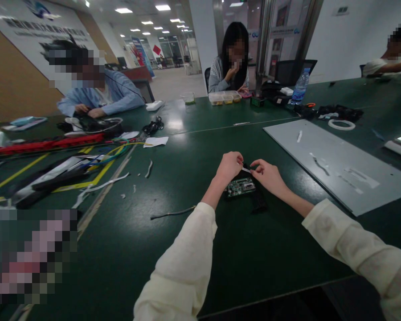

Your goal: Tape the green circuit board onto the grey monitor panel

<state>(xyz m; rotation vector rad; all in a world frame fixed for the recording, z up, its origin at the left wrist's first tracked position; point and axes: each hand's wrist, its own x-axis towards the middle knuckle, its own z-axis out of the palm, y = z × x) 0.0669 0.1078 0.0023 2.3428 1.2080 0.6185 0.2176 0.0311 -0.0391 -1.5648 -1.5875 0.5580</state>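
Between my two hands stretches a short white strip (246, 170), like tape or flat cable; its exact kind is unclear. My left hand (231, 163) pinches one end with thumb and fingers. At the other end, my right hand (265, 175) has its thumb and forefinger closed on the strip. Just below them, on the green table, lies a green circuit board (241, 187) in a black housing. A black part (258, 203) sticks out at its lower right. My left forearm partly covers a thin dark cable (172, 213) on the table.
A grey panel (324, 151) with white scraps lies to the right, near a white tape roll (341, 125) and a water bottle (300, 87). Cables and a red strip (53, 143) cover the left side. Two people sit across the table, another at far right.
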